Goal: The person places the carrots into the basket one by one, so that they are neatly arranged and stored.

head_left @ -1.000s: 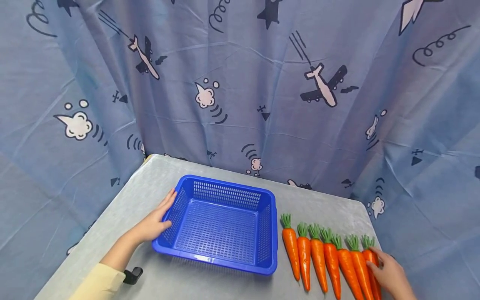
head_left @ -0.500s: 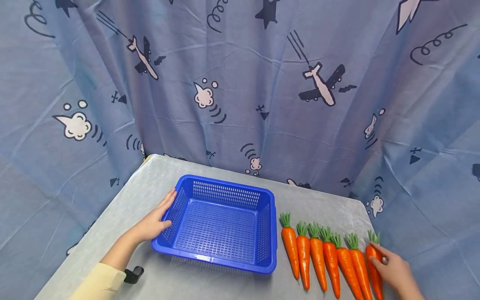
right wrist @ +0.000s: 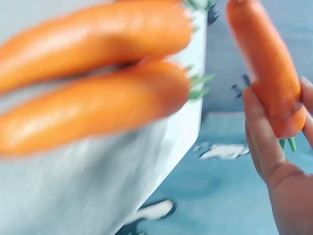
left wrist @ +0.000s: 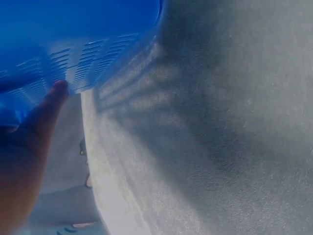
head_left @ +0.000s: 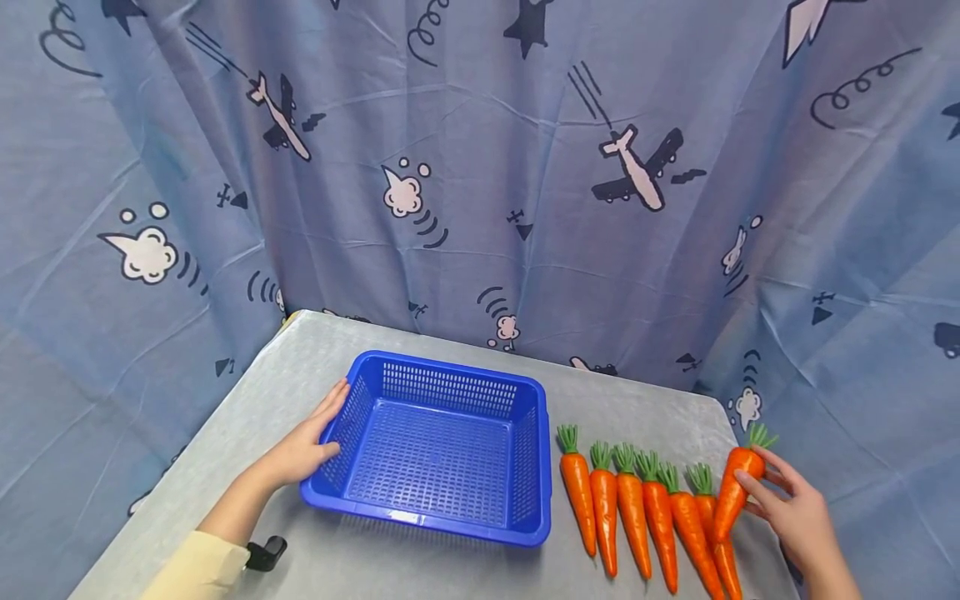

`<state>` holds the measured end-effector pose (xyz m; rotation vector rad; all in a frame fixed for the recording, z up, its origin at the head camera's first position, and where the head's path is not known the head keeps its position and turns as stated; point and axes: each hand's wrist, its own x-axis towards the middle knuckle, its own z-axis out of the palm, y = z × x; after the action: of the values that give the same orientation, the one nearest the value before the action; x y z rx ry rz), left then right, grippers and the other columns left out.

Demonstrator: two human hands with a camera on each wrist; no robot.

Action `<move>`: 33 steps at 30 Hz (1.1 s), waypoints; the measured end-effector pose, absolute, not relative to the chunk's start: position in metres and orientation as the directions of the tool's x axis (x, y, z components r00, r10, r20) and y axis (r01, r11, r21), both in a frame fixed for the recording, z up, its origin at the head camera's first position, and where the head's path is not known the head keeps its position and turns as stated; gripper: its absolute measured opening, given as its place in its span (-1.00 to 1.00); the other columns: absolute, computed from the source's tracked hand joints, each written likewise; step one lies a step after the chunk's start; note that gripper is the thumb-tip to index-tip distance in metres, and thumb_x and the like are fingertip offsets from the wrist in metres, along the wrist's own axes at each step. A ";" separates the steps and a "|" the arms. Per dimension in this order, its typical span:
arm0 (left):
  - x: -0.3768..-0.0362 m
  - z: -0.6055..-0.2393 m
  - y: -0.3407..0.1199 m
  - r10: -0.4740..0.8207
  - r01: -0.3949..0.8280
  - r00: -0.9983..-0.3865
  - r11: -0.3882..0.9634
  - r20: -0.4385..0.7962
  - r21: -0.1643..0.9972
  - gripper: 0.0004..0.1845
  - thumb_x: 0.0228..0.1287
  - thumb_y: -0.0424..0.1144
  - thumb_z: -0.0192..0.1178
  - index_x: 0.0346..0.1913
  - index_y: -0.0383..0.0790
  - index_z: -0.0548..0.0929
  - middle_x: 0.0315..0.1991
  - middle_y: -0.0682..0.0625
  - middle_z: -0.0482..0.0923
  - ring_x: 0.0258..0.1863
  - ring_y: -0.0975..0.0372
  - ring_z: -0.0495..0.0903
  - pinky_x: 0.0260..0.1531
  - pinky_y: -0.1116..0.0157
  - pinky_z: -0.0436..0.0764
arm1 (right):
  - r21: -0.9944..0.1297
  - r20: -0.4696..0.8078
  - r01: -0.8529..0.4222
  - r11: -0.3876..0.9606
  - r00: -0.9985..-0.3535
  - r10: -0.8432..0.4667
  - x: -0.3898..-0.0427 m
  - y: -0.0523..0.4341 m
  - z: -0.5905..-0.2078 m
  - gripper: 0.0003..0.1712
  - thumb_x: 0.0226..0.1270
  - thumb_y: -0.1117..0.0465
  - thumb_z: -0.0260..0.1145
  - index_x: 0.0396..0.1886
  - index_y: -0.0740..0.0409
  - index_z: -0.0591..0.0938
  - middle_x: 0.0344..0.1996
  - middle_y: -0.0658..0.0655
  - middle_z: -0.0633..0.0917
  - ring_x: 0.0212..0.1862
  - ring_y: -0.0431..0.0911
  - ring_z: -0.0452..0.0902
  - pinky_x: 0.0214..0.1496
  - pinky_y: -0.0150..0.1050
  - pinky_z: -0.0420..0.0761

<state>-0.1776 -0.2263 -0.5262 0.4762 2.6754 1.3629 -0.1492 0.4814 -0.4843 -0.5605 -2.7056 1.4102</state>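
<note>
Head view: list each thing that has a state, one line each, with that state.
Blue basket: upright on the table, empty.
Held carrot: lifted, tilted, leaves up.
Row of carrots: six lying side by side on the table.
Left hand: resting against the basket's left wall.
Right hand: grip round the held carrot.
</note>
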 end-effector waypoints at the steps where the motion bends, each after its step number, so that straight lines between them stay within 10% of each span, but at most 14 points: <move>1: -0.178 -0.526 -0.226 0.320 0.227 -0.946 0.550 0.049 0.804 -0.03 0.18 -0.56 0.06 0.63 -0.25 -0.12 0.66 -0.16 -0.32 0.60 -0.22 -0.24 0.45 -0.30 -0.07 | -0.824 -0.148 0.300 0.480 -0.932 0.330 -0.151 0.478 -0.481 -0.02 0.36 -0.11 0.33 0.60 0.19 0.14 0.37 0.56 0.24 -0.34 -0.56 0.51 -0.25 -0.18 0.76; 17: -0.183 -0.522 -0.223 0.327 0.243 -0.942 0.522 0.071 0.818 -0.04 0.18 -0.56 0.07 0.63 -0.26 -0.09 0.66 -0.16 -0.32 0.60 -0.23 -0.26 0.43 -0.33 -0.10 | -0.965 -0.096 0.124 0.233 -0.987 0.129 -0.170 0.426 -0.459 -0.12 0.39 0.13 0.35 0.61 0.03 0.18 -0.02 -0.30 0.45 -0.16 -0.47 0.63 -0.20 -0.37 0.72; 33: -0.175 -0.529 -0.228 0.325 0.217 -0.944 0.495 0.052 0.842 -0.02 0.18 -0.54 0.10 0.64 -0.16 -0.08 0.67 -0.11 -0.32 0.61 -0.22 -0.27 0.41 -0.36 -0.09 | -0.928 -0.058 0.065 0.366 -0.998 0.030 -0.189 0.373 -0.466 -0.14 0.45 -0.01 0.28 0.61 0.08 0.15 0.45 0.42 0.25 -0.10 -0.50 0.60 -0.08 -0.26 0.73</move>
<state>-0.1751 -0.2282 -0.5295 0.4768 2.6162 1.4482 -0.1894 0.3727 -0.4657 -0.0913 -2.6224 1.7835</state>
